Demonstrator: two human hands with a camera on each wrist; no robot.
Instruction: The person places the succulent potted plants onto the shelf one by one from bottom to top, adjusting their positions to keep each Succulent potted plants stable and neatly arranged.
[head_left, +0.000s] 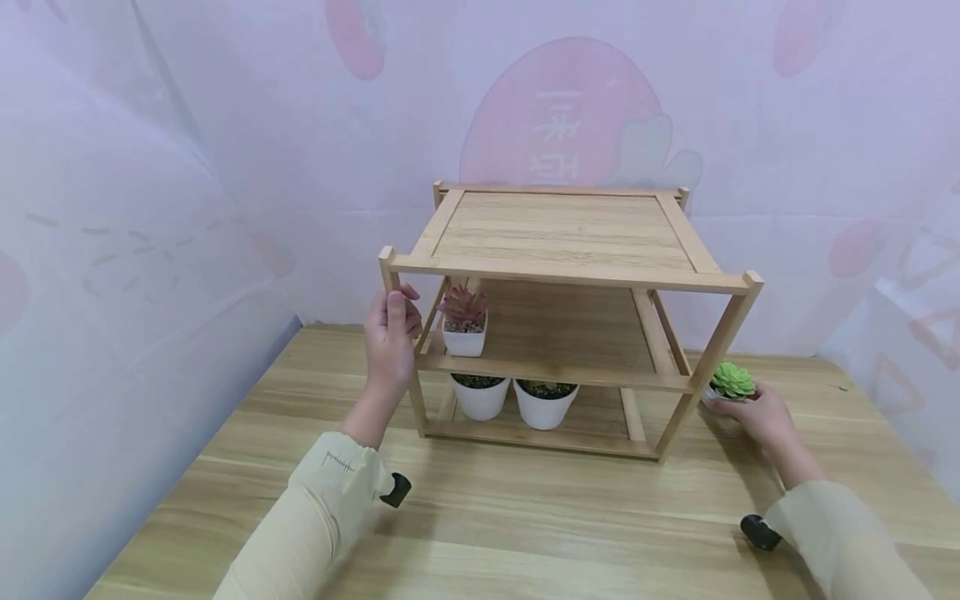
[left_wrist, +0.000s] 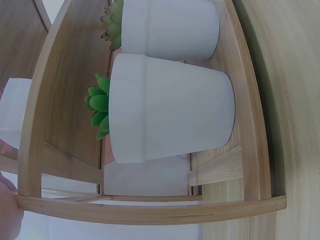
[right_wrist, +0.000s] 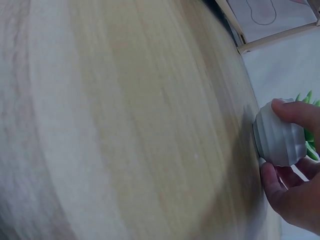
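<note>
A three-tier wooden shelf (head_left: 570,237) stands on the table. My left hand (head_left: 390,337) grips its front left post, just below the top corner. Far to the right, beside the shelf, my right hand (head_left: 761,417) holds a small green succulent (head_left: 733,380) by its pot. In the right wrist view this ribbed white pot (right_wrist: 279,135) sits between thumb and fingers, its base right at the tabletop. A reddish succulent (head_left: 463,308) in a white square pot is at the left of the middle tier. On the bottom tier two white pots (left_wrist: 170,107) hold succulents, side by side.
The wood-grain table (head_left: 540,517) extends in front of the shelf and to both sides. A pale printed cloth (head_left: 300,125) hangs behind and at the sides. Black wrist devices (head_left: 760,532) show at both sleeve cuffs.
</note>
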